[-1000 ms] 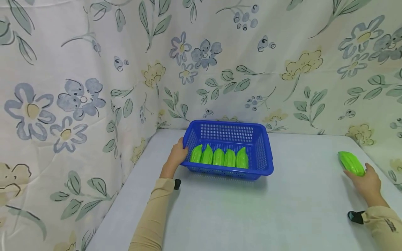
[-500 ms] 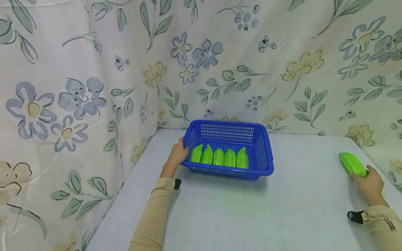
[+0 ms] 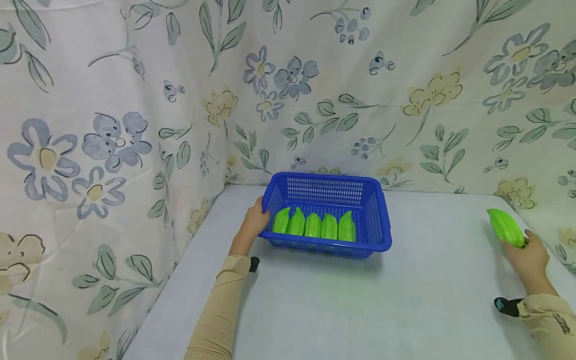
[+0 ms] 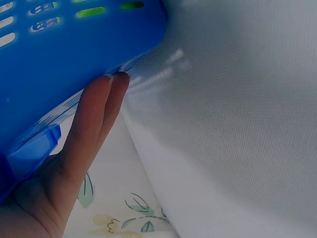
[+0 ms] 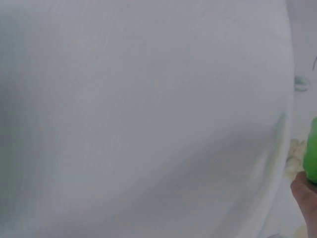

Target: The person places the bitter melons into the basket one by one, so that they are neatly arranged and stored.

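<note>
A blue plastic basket with slotted walls stands near the back of the white table, and several bright green ridged fruits lie side by side in it. My left hand holds the basket by its left side. In the left wrist view, two fingers reach along the outside of the blue wall; the thumb is not visible there. Far right, my right hand holds another green ridged fruit by its near end, pointed tip facing away. Only the edge of that fruit shows in the right wrist view.
A white-covered table extends between the two arms and up to the back. Floral cloth hangs behind the table and along its left side. Black wrist straps show at the cuffs.
The fruit in my right hand has tipped, its pointed far end now higher in view. The right hand has shifted slightly to the right. My left hand and the basket keep their place.
</note>
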Tool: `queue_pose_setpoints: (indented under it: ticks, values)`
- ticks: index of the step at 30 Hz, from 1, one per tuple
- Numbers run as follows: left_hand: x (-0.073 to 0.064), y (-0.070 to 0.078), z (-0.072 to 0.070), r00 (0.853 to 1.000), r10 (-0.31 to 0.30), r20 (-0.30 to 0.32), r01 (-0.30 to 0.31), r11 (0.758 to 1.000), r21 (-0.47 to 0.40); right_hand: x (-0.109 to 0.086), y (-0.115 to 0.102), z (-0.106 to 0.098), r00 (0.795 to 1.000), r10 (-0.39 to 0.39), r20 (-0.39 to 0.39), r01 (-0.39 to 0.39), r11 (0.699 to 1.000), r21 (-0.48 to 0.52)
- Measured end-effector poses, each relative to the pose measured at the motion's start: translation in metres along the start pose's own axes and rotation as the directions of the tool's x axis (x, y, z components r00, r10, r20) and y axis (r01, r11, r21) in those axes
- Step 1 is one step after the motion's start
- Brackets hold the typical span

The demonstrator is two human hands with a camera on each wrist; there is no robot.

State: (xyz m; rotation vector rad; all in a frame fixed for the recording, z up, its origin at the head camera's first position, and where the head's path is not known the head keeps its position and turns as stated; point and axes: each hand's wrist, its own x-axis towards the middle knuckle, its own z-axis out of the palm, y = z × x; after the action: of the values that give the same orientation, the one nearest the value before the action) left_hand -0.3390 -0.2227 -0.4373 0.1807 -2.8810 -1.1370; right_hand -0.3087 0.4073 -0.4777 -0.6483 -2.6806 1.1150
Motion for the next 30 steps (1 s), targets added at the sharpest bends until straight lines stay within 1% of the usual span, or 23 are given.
queue_pose_setpoints:
  ticks: [5, 8, 14, 19, 25, 30]
  values:
    - [0.0, -0.002, 0.001, 1.0, 0.015, -0.001, -0.015, 1.0, 0.011, -0.005, -0.019, 0.004, 0.995, -0.093, -0.03, 0.093, 0.996, 0.014]
    - [0.0, -0.002, 0.002, 1.0, 0.014, 0.0, -0.014, 1.0, 0.011, -0.011, -0.034, 0.007, 0.989, -0.147, -0.029, 0.147, 0.989, 0.03]
    - [0.001, -0.002, 0.002, 1.0, 0.018, -0.002, -0.018, 0.999, 0.035, -0.024, -0.068, 0.015, 0.976, -0.215, 0.01, 0.213, 0.971, 0.106]
    - [0.001, -0.002, 0.001, 1.0, 0.02, -0.004, -0.02, 0.999, 0.033, -0.034, -0.093, 0.024, 0.955, -0.295, 0.027, 0.287, 0.945, 0.155]
    - [0.001, -0.002, 0.002, 1.0, 0.023, -0.004, -0.023, 0.999, 0.028, -0.044, -0.115, 0.039, 0.935, -0.353, 0.039, 0.34, 0.92, 0.195]
    - [0.001, -0.003, 0.002, 1.0, 0.024, -0.008, -0.024, 1.0, 0.019, -0.053, -0.131, 0.048, 0.924, -0.381, 0.04, 0.363, 0.904, 0.224]
